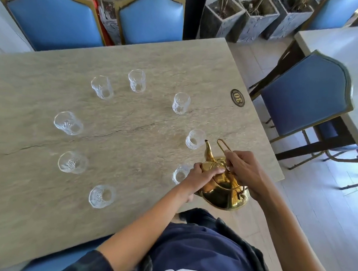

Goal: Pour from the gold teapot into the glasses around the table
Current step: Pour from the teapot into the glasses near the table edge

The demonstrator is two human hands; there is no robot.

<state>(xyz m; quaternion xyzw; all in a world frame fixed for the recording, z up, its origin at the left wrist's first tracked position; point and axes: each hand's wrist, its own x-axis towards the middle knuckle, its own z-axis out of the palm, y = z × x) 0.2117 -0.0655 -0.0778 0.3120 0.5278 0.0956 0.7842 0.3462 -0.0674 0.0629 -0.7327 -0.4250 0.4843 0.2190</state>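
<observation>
Lower right of frame, above the counter (pixel 137 50) edge: gold teapot (pixel 226 191) held clear of the surface, tilted, body toward the lower right, spout (pixel 208 150) toward the upper left. Right hand (pixel 247 173) curled round the wire handle (pixel 225 147), grasping it. Left hand (pixel 200 178) laid over the lid and shoulder of the pot, fingers bent across the top, steadying it. Both hands on the pot; neither free. Long axis of the pot running from lower right to upper left, spout tip just beside the rim of the nearest right-side glass (pixel 195 139), slightly below and to its right, not yet over the mouth as far as can be judged. No stream visible at the spout. Second glass (pixel 181 173) partly hidden behind the left hand, just left of the pot body. Remaining glasses set in a rough ring: one at right centre (pixel 181 103), two toward upper centre (pixel 136 80) (pixel 102 87), three down the left side (pixel 68 123) (pixel 72 162) (pixel 102 196). Contents of the glasses not determinable; all appear clear. Judgement: pour into the nearest right-side glass imminent or just starting; a short advance of the spout up and left, then further tilt from the right hand, required. Risk: spillage onto the counter if tilted before the spout clears the rim. Round number plaque (pixel 237 98) on the counter, right of centre; blue chairs (pixel 53 19) along the top and right edges.
</observation>
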